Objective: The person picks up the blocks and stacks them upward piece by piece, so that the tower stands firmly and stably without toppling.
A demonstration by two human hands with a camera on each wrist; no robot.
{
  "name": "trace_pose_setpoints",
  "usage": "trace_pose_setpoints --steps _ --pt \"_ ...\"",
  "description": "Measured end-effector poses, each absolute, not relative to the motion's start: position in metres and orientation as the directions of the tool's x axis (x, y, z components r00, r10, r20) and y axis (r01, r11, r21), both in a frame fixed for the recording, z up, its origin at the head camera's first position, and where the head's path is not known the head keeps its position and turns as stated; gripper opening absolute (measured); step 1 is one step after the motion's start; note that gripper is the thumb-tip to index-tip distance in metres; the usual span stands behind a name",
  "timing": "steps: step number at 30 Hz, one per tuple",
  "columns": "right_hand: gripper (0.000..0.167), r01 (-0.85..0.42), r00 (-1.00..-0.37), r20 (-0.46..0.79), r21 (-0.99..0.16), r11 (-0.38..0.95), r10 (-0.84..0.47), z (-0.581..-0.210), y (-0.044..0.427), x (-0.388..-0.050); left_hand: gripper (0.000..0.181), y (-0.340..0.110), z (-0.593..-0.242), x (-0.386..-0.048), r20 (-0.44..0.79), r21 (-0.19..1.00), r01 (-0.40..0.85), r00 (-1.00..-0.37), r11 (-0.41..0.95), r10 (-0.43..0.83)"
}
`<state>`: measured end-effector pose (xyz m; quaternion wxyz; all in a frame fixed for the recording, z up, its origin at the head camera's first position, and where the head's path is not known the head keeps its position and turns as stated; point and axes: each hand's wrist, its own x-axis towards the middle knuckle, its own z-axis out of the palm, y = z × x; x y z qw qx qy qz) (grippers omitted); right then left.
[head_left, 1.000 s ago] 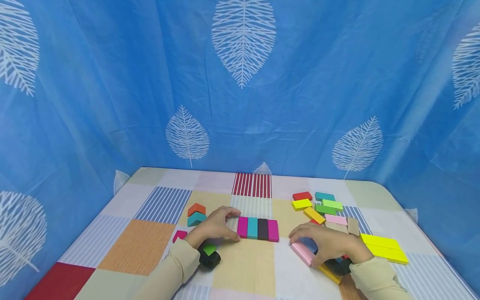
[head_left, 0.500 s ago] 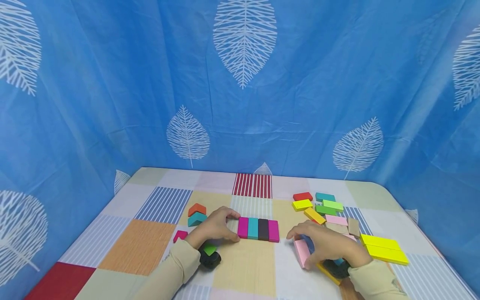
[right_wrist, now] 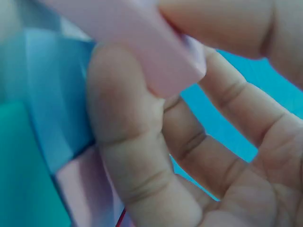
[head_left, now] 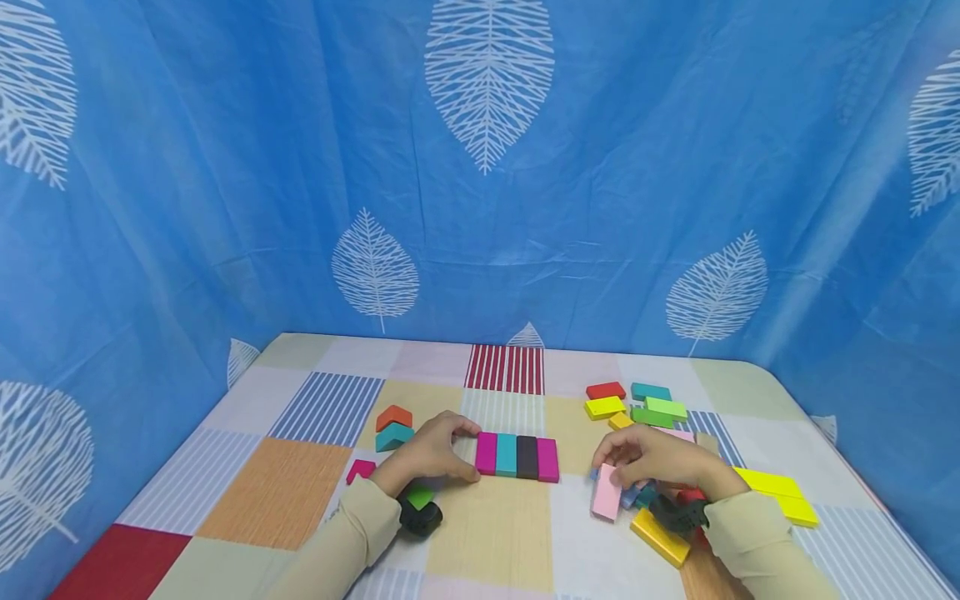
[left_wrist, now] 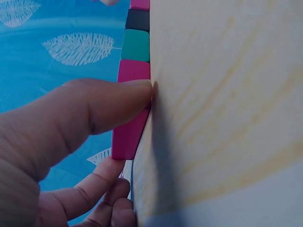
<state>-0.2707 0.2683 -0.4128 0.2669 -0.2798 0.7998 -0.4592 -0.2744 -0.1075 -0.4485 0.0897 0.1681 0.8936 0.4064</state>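
Observation:
In the head view, my left hand (head_left: 431, 457) sits at the left end of a flat row of blocks: magenta (head_left: 486, 454), teal (head_left: 506, 455), black (head_left: 527, 457) and a second magenta one (head_left: 547, 460). Its thumb and index finger hold the end magenta block; the left wrist view has the thumb (left_wrist: 113, 101) across its near face. My right hand (head_left: 656, 460) pinches a pink block (head_left: 606, 493), tilted above the table, between thumb and fingers. Blue blocks (head_left: 628, 497) lie under this hand, partly hidden. A yellow-orange block (head_left: 660, 537) rests just below it.
Beyond the right hand are loose red (head_left: 605, 390), yellow (head_left: 603, 407), teal (head_left: 650, 391) and green (head_left: 665, 408) blocks. Two long yellow blocks (head_left: 776, 493) lie farther right. Left of the left hand are orange (head_left: 393, 417), teal (head_left: 393, 437) and magenta (head_left: 361, 471) pieces.
The right hand has picked up the pink block from the pile and turned it more upright, moving slightly away from me. The yellow-orange block below is more exposed. The left hand stays put.

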Motion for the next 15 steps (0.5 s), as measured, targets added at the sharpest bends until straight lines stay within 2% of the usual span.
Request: trace_pose_setpoints --steps 4,9,13,15 --pt "0.032 -0.065 -0.786 -0.221 -0.899 0.434 -0.577 -0.414 0.271 -0.277 0.059 -0.108 -0.448 -0.274 -0.022 0.756 0.233 -0.925 0.612 0.379" --pt "0.044 0.036 -0.913 -0.235 -0.862 0.505 -0.335 -0.416 0.263 -0.285 0.059 -0.108 -0.449 -0.275 -0.020 0.755 0.236 -0.924 0.612 0.381" --pt "0.050 0.100 -0.954 -0.217 -0.880 0.464 -0.206 -0.421 0.248 -0.293 0.059 -0.108 -0.449 -0.274 -0.019 0.755 0.237 -0.924 0.611 0.382" --pt "0.046 0.108 -0.963 -0.198 -0.904 0.413 -0.181 -0.424 0.240 -0.298 0.059 -0.108 -0.449 -0.273 -0.018 0.755 0.237 -0.925 0.611 0.381"
